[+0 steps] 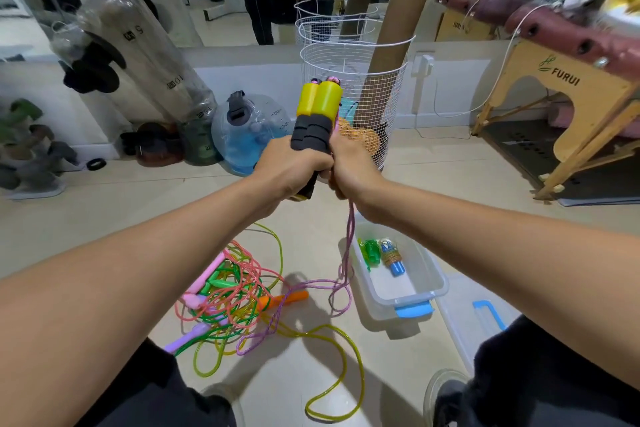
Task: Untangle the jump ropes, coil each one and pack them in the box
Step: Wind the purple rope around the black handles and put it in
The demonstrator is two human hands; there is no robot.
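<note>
Yellow-black handles (313,123) upright, gripped by left hand (291,172); right hand (349,170) pinches pink rope (349,236) beside.

Both hands (322,168) grip yellow-black handles (313,121), pink rope (348,253) dangling.

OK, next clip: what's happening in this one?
A person holds a pair of yellow-and-black handles upright, left hand gripping them, right hand gripping the pink cord that hangs to the floor. A tangled pile of ropes still lies there. The clear box already holds two coiled ropes.
</note>
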